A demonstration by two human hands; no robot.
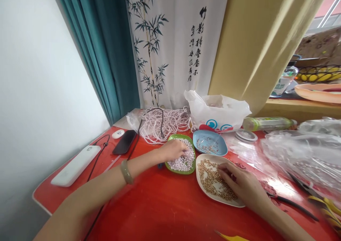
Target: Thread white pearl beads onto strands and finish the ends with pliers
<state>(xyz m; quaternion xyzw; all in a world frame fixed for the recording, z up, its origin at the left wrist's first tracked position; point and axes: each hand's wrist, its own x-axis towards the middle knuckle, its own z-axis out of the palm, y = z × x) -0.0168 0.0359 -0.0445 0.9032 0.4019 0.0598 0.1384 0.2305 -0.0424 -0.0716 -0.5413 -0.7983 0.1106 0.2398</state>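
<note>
Left hand (174,150): bent fingers among round pale-lilac pearl beads (180,165) in a rounded-square green dish (182,172); grip cannot be told. Right hand (243,182): bent fingers over round gold beads (209,179) in a cream-white dish (217,187); grip unclear. Rounded-square blue dish (213,138): beyond right fingers.

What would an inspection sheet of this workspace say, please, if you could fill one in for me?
Surface: red table, glossy.
Bead dishes: green dish with pearly beads; cream dish with gold beads; blue dish with small pieces.
Clutter: bead strands, white bag, phone, bottle, clear bags.
Hands: left hand among the pearly beads; right hand over the cream dish; any grip is unclear.
Cables: black cable passing under the left forearm.
Surroundings: teal curtain, bamboo-print curtain, yellow curtain.
</note>
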